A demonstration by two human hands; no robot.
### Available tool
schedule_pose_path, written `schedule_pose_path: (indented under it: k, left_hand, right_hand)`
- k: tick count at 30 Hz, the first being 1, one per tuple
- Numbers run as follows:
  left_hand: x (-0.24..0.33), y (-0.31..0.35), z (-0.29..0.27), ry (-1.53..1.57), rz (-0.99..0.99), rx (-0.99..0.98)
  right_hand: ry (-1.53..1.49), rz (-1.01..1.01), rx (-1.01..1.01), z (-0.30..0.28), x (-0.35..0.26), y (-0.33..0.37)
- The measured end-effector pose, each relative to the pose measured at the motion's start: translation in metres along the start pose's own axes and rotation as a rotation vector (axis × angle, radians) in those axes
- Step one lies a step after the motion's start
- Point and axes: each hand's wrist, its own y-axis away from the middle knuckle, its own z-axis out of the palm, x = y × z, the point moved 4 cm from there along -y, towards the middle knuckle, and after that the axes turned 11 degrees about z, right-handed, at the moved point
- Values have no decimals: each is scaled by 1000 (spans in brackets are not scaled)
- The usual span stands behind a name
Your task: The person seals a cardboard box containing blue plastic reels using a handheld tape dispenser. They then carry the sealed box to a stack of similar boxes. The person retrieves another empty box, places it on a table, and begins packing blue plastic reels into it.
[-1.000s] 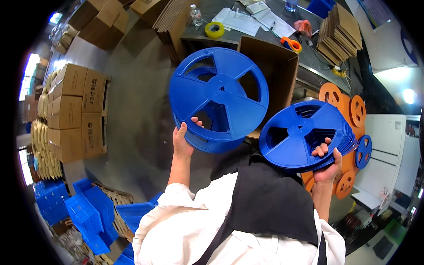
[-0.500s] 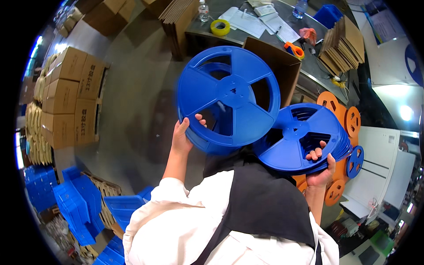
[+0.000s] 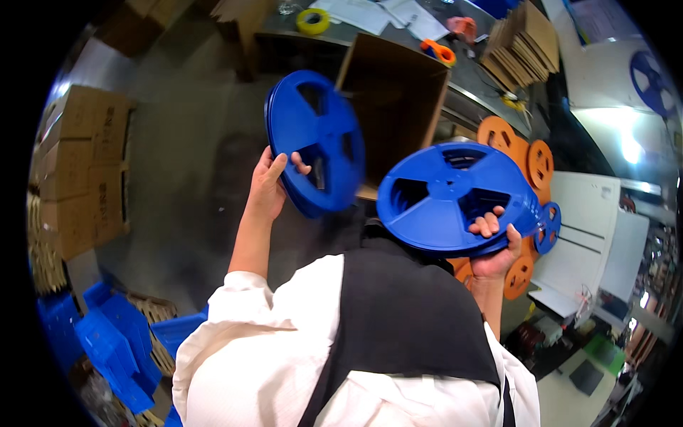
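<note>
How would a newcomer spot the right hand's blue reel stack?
Find the open cardboard box by the table. Below and right of it in the picture, the right hand grips the blue reel stack. It looks thicker than the blue reel set in the left hand.

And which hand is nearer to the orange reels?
Right: the right hand appears in front of the orange reels; the left hand is well left of them.
</note>
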Motion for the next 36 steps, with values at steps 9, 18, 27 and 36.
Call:
schedule_pose_path:
  k: [9, 18, 27, 36]
  left_hand:
    - [-53, -2, -27, -864, -82, 177]
    - [-36, 40, 22, -605, 338, 78]
    - [-58, 58, 94, -957, 883, -924]
    - [-78, 73, 114, -876, 528, -969]
  right_hand:
    - [-38, -64, -178, -9, -8, -7]
    - [-236, 12, -438, -2, -26, -12]
    - [-206, 152, -269, 31, -28, -42]
    - [-53, 184, -150, 42, -27, -46]
